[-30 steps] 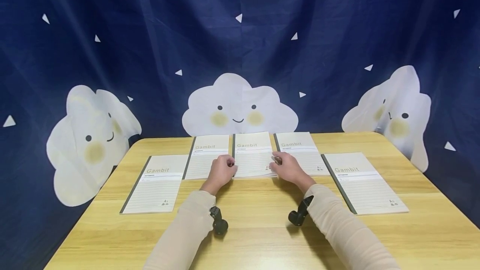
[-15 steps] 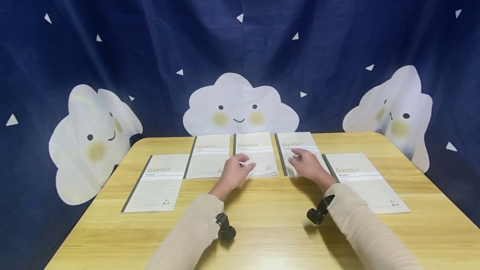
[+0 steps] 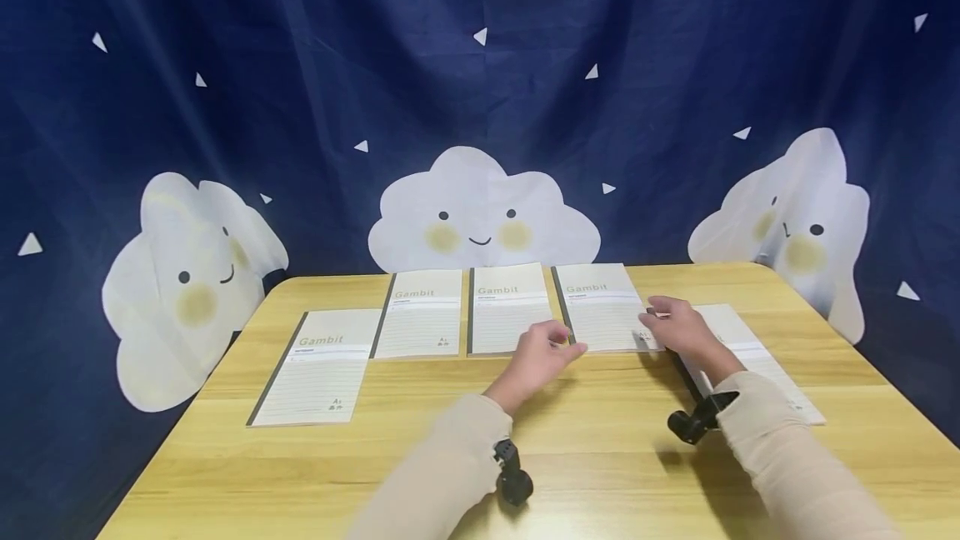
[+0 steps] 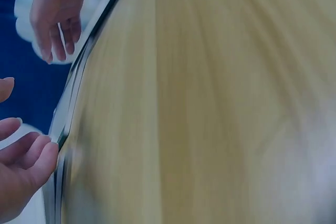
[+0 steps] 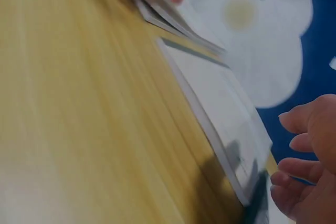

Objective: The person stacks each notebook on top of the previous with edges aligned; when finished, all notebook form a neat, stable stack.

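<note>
Wooden table (image 3: 525, 448) before cloud-printed navy curtain (image 3: 480, 65); left hand (image 3: 542, 355), right hand (image 3: 678, 325) loosely spread at notebook (image 3: 602, 308).

A light yellow wooden bench (image 3: 525, 473) stands before a draped dark navy fabric backdrop (image 3: 480, 65) scattered with small white triangles. Three white smiling cloud cut-outs (image 3: 483, 215) with yellow cheeks line its lower part.

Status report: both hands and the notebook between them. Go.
Left hand at near-left corner of fourth notebook, fingers loosely curled, holding nothing. Right hand at its near-right corner, grip unclear. Fifth notebook lies partly under right hand. Nothing blocking.
</note>
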Demonstrator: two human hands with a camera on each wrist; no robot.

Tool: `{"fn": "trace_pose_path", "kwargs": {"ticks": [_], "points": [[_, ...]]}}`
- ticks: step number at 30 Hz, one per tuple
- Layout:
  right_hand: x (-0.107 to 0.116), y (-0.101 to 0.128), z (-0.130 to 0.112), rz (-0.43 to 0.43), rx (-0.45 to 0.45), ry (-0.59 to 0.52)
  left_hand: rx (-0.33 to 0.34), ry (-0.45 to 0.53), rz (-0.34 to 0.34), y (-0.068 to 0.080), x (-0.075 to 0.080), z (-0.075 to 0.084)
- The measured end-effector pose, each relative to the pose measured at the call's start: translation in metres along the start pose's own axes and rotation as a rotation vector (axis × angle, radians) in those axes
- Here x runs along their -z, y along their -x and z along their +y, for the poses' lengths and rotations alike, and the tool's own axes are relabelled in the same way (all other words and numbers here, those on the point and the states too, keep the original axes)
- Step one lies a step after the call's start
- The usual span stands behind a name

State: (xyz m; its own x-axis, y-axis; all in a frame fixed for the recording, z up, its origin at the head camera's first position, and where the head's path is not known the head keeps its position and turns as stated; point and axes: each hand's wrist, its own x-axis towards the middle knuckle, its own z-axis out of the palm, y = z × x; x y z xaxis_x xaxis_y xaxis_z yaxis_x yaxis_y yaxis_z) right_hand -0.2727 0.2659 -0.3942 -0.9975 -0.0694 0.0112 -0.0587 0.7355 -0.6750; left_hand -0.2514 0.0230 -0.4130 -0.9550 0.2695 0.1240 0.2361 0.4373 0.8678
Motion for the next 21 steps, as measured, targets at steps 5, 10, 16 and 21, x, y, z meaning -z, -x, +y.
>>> {"fn": "trace_pose_path", "kwargs": {"ticks": [5, 10, 16, 21], "points": [[0.02, 0.009, 0.017, 0.006, -0.041, -0.037, 0.03, 0.014, -0.044, 0.003, -0.027, 0.012], [0.037, 0.015, 0.035, 0.018, -0.059, -0.045, 0.057, 0.053, -0.061, 0.004, -0.05, 0.021], [0.056, 0.027, 0.053, 0.044, -0.12, 0.027, 0.139, 0.143, -0.072, 0.004, -0.074, 0.037], [0.07, 0.036, 0.066, 0.076, -0.209, 0.034, 0.231, 0.255, -0.081, 0.008, -0.093, 0.048]]}}
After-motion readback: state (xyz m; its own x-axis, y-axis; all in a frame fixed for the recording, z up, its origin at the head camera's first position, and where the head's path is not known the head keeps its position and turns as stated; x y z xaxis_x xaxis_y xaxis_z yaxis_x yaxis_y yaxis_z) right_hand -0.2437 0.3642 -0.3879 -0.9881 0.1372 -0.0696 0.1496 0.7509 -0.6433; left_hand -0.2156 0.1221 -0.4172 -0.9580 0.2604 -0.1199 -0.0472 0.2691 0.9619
